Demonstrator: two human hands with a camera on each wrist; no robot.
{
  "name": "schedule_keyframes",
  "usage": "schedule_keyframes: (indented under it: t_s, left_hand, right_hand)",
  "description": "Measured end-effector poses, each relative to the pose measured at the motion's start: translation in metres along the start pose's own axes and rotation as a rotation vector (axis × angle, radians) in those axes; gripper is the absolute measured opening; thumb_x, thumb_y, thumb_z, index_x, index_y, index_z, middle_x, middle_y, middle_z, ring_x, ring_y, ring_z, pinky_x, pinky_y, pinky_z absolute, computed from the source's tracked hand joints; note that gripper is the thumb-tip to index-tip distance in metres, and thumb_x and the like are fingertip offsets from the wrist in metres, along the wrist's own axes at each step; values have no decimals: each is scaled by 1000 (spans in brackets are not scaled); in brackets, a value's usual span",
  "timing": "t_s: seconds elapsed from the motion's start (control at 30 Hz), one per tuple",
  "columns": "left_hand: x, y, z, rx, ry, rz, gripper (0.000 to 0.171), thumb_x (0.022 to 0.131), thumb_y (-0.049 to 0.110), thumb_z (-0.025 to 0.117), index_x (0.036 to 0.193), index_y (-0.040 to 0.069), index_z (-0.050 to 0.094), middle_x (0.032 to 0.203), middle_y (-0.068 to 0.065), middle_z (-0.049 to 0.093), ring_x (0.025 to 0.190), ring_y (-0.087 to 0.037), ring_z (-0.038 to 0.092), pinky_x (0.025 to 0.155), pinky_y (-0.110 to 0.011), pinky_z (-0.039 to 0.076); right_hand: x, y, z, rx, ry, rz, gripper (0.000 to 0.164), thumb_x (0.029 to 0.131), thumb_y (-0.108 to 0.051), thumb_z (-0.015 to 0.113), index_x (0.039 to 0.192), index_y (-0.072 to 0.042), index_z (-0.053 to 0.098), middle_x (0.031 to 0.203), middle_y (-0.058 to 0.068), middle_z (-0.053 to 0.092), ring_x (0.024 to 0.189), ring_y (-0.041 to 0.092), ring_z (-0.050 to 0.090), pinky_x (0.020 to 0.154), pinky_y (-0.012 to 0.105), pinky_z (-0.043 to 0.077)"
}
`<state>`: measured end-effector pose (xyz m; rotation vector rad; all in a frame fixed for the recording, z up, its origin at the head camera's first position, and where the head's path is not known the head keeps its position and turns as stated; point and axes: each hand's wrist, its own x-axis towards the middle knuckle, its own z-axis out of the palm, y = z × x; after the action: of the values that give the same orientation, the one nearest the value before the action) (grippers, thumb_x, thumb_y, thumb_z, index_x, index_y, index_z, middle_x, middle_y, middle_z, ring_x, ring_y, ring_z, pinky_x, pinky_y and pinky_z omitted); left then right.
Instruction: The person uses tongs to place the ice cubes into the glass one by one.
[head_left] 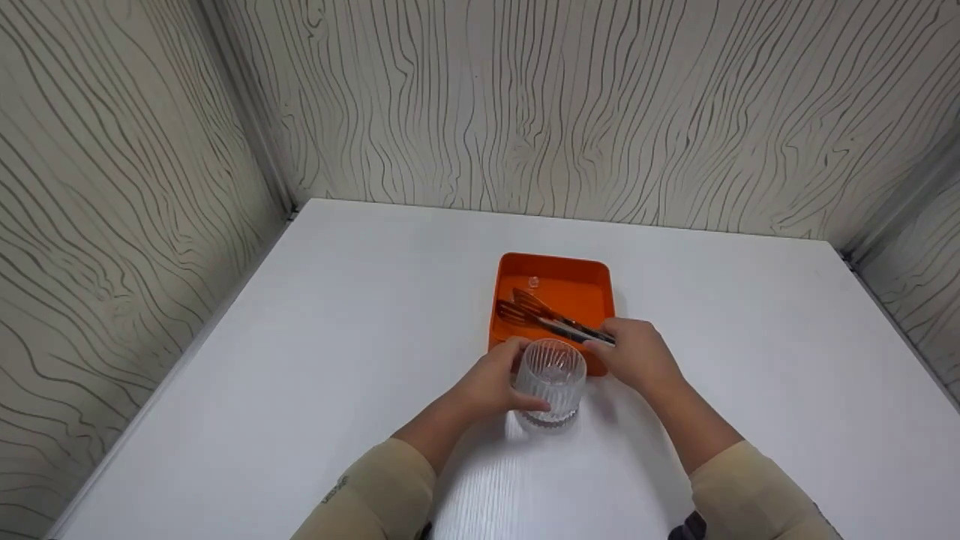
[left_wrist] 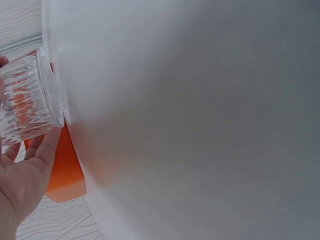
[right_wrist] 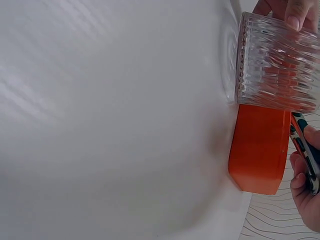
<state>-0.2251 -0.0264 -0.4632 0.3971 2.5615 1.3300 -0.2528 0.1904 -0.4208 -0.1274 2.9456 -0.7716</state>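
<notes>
The left hand (head_left: 491,381) has its fingers and thumb round the glass (head_left: 553,381), on the table (head_left: 360,300) just in front of the box (head_left: 589,296). The right hand (head_left: 639,354) pinches the back end of the tongs (head_left: 553,325), over the box. The glass looks hard, a bit heavy and easy to break; its bumpy side should be best to hold. The tongs look light and stiff, best held near the back.

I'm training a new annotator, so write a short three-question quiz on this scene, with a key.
1. True or false: the person's left grip holds the clear ribbed glass tumbler.
2. The right grip holds: (a) the tumbler; (b) dark-and-silver slotted tongs; (c) nothing.
3. Fill in, near or far: in the head view, the tumbler is at the ____ side of the orange open-topped rectangular tray.
Key: 1 true; 2 b; 3 near.
</notes>
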Motion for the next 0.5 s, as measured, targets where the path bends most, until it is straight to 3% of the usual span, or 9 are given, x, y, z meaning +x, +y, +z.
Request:
schedule_keyframes:
  t_s: [0.5]
  left_hand:
    - [1,0,1,-10,0,-11,75,58,39,83,121,30,43,117,13,50,110,-10,49,98,-34,40]
  right_hand:
    - [5,-8,7,-83,48,-37,21,84,-30,66,81,-11,58,68,4,51,66,21,46,58,28,41]
